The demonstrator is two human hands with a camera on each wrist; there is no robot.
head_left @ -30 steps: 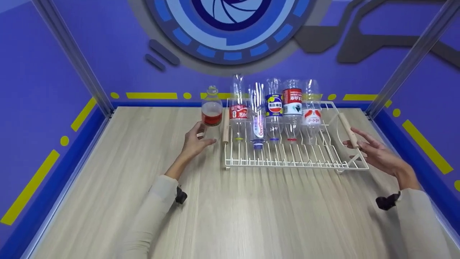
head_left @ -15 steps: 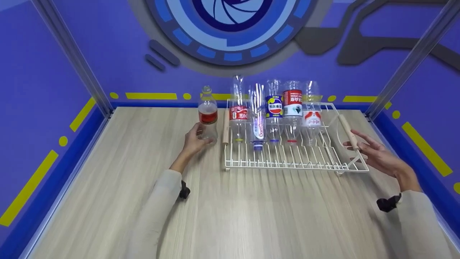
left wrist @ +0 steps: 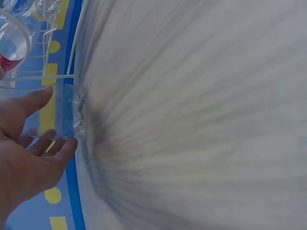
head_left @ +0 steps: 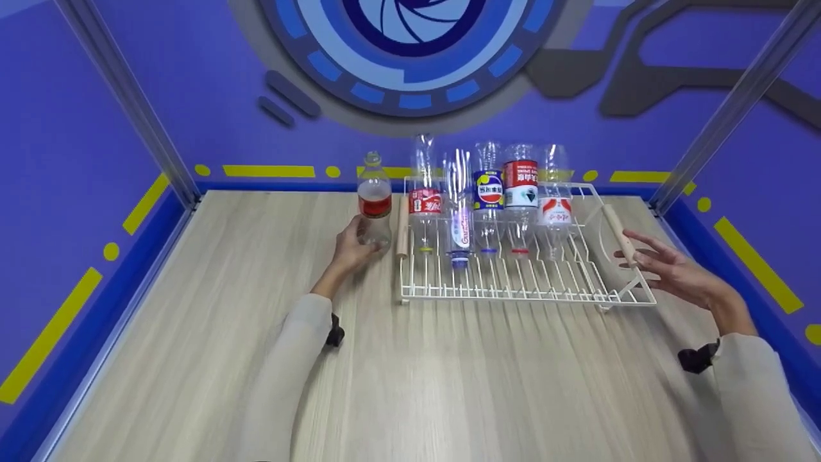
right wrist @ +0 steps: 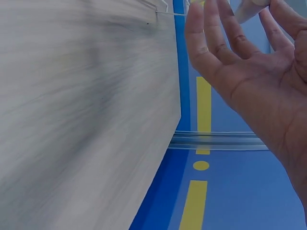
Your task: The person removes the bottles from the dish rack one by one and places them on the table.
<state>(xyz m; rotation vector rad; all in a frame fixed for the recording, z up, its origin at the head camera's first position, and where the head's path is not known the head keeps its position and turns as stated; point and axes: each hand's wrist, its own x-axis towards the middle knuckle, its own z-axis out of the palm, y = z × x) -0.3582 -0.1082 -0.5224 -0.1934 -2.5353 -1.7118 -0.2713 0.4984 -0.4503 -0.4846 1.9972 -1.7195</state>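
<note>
A clear plastic bottle [head_left: 374, 205] with a red label and no visible cap stands upright left of the white wire rack [head_left: 507, 296]. My left hand [head_left: 353, 249] holds its lower part from the left, thumb and fingers on opposite sides; the left wrist view shows the bottle's clear base [left wrist: 67, 112] between them. At the rack's right side, my right hand [head_left: 673, 274] lies loosely about the wooden handle [head_left: 619, 234], with the thumb by its near end and some fingertips beneath. In the right wrist view, the fingers are spread and gently bent.
Several clear bottles lie side by side on the rack, caps toward me, among them a cola bottle [head_left: 426, 202], a blue-labelled one [head_left: 489, 189] and a red-and-white one [head_left: 521, 186]. A second wooden handle [head_left: 403, 228] is beside the held bottle. Blue walls [head_left: 128, 128] enclose the wood-grain table [head_left: 410, 385].
The bottle in my left hand has shifted a little left, then slightly back to the right. My left forearm has moved rightward. The right hand stays by the handle, and the rack has barely moved.
</note>
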